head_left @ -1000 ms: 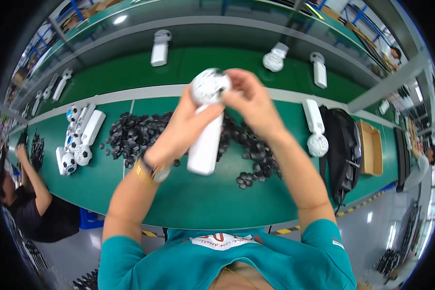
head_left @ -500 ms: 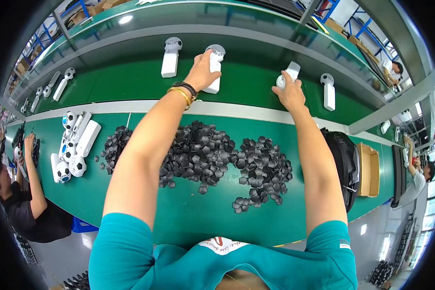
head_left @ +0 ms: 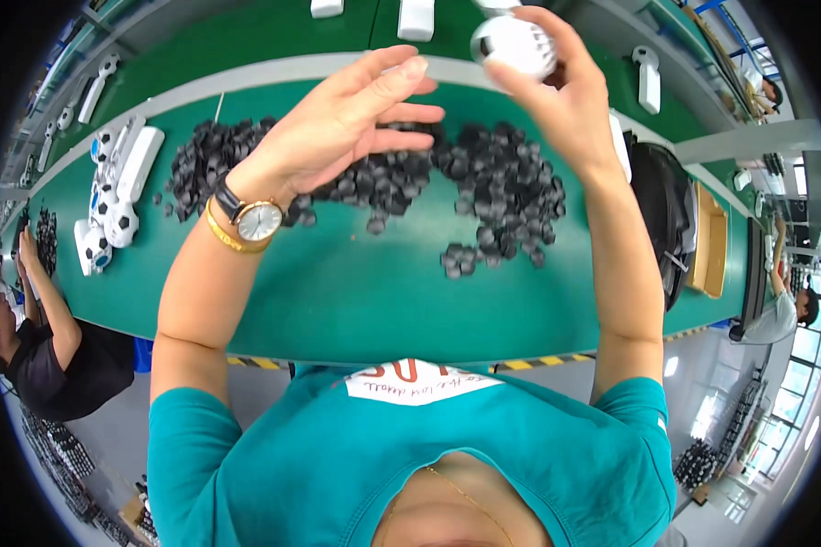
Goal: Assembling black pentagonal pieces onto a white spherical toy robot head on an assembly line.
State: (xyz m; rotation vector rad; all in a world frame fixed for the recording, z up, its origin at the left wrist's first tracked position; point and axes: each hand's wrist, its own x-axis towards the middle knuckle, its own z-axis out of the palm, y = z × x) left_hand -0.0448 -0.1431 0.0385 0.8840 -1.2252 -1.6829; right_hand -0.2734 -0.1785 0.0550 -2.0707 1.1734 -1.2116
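My right hand (head_left: 570, 96) grips a white handheld fan (head_left: 513, 47) by its round, football-patterned head, raised near the belt's near edge; its handle runs out at the top of the view. Over the bench hangs my left hand (head_left: 356, 114), palm turned inward and fingers apart, with nothing in it. Below it and to the right spread heaps of small black pentagon-shaped pieces (head_left: 506, 191), partly hidden by that hand. Two white handles show on the green belt at the top, one of them a fan handle (head_left: 417, 20) beyond my left hand.
A pile of white fans (head_left: 123, 196) lies at the bench's left. Another fan (head_left: 648, 82) rests on the belt at right. A black bag (head_left: 657, 210) and an open cardboard box (head_left: 710, 242) stand on the right. Co-workers sit at both sides, one in a black shirt (head_left: 73, 365).
My left hand has come off the fan on the belt and drawn back over the black pieces. My right hand has lifted its fan and brought it nearer. The view has tilted down.
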